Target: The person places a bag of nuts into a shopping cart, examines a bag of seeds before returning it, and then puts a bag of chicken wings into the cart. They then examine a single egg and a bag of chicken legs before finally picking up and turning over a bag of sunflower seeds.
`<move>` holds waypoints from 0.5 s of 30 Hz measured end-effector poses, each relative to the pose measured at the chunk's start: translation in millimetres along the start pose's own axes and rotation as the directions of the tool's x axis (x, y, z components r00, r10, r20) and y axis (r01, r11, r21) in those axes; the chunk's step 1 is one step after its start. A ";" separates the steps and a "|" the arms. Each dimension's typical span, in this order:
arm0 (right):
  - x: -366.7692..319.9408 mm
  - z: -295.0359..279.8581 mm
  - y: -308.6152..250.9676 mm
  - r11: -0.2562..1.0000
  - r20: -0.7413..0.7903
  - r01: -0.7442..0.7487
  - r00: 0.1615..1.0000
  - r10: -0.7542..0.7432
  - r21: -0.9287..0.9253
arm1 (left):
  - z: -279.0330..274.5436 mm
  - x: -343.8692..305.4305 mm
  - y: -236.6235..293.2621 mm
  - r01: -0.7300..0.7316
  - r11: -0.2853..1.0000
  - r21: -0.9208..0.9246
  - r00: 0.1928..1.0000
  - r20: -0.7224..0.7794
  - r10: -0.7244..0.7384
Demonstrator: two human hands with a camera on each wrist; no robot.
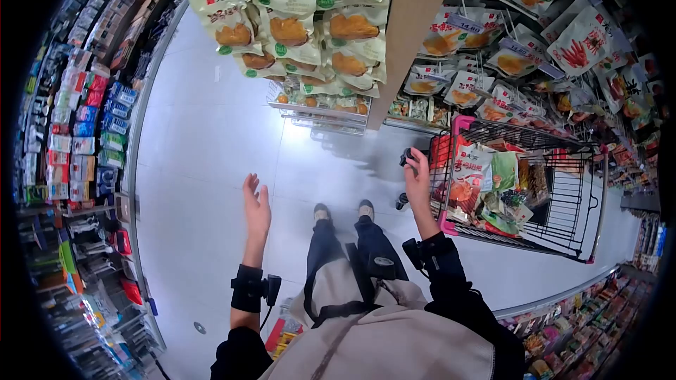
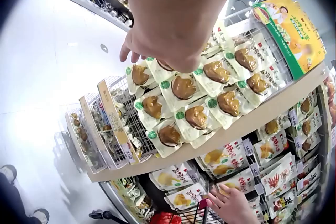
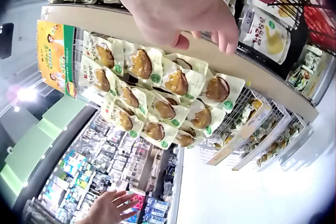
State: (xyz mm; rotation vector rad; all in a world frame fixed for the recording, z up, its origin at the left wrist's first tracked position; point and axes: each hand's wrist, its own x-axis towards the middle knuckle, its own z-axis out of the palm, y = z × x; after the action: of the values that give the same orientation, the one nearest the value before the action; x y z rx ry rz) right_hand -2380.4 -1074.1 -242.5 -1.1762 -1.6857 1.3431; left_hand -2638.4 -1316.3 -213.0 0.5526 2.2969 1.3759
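A big shelf (image 1: 415, 28) has price tags (image 1: 465, 24) that say 14.80 and 9.90. Next to it, a wire rack (image 2: 140, 129) holds lots of food bags (image 1: 289, 32), and 1 says 无穷. The black cart (image 1: 524, 132) has pink corners, and a red and white bag (image 1: 468, 190) inside also says 无穷. The left hand (image 1: 258, 204) is up in front of the rack, fingers loose, gripping nothing. The right hand (image 1: 418, 172) is just beside the cart, fingers a bit bent, gripping nothing too.
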 end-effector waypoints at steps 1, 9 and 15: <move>2.6 1.7 7.1 0.999 -0.029 -0.034 0.999 0.034 -0.016 | 5.1 8.1 -4.3 0.003 1.000 0.011 0.999 0.037 -0.003; -20.1 58.8 60.0 0.966 -0.267 -0.257 0.929 0.256 0.032 | 55.3 92.3 -55.3 -0.025 1.000 0.000 0.934 0.358 0.024; -31.0 130.9 97.2 0.941 -0.328 -0.326 0.882 0.338 0.093 | 96.6 145.4 -78.0 -0.258 0.963 0.081 0.803 0.572 0.167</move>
State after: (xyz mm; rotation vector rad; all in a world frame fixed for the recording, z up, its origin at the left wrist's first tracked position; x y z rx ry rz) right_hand -2463.8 -1144.4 -367.6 -1.6285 -1.2470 1.2668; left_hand -2719.3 -1203.3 -344.3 1.1326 1.8940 0.9462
